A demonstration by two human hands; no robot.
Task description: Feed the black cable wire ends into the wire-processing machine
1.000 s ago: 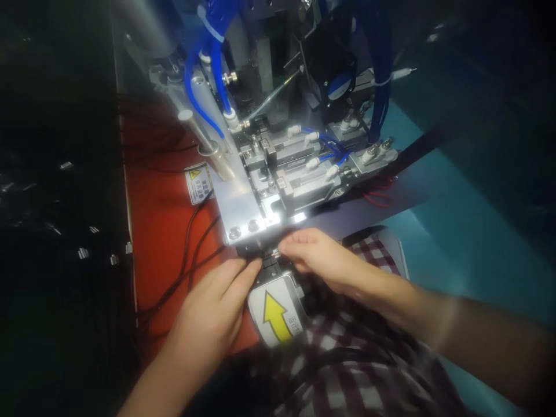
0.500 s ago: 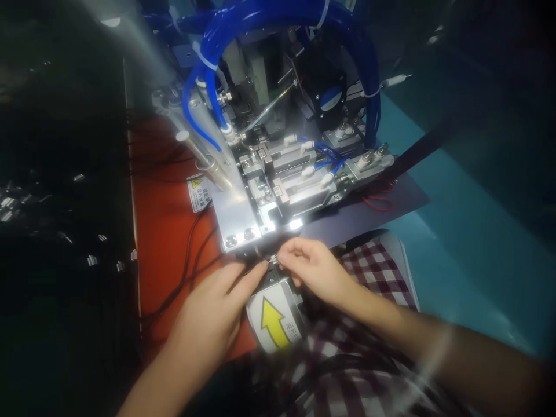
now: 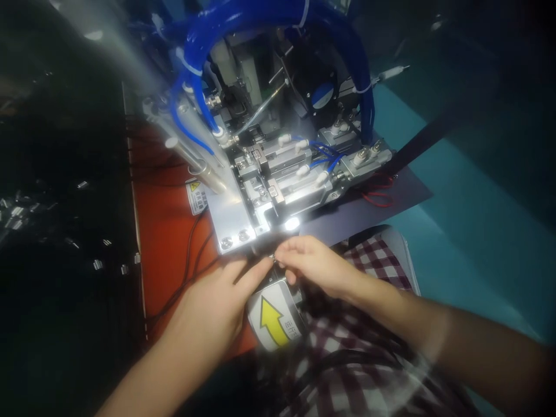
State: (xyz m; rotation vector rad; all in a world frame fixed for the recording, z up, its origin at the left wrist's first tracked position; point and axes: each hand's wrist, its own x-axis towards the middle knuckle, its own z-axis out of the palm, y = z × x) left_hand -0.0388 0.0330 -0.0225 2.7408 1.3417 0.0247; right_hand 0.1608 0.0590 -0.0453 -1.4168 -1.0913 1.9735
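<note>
My left hand point(image 3: 226, 292) reaches under the front edge of the metal machine point(image 3: 234, 223), its thumb stretched toward a small shiny part point(image 3: 273, 259). Pinched closed at that same spot, my right hand point(image 3: 308, 263) has its fingertips beside the left thumb tip. The small part between them is too tiny to make out. Just below the hands sits a white label with a yellow arrow point(image 3: 273, 321) on a rounded block. The other fingers of my left hand are partly hidden below the machine's edge.
Thick blue tubing point(image 3: 243, 17) arches over the machine. Black cables point(image 3: 187, 255) run across the orange-red surface point(image 3: 163, 217) at left. A grey plate point(image 3: 391, 202) juts out at right, with red wires above it. Shiny small pieces point(image 3: 17, 214) lie at far left.
The view has shifted slightly, so the machine appears a little further left. Both hands stay at the same spot, and less of the small part shows between the fingertips.
</note>
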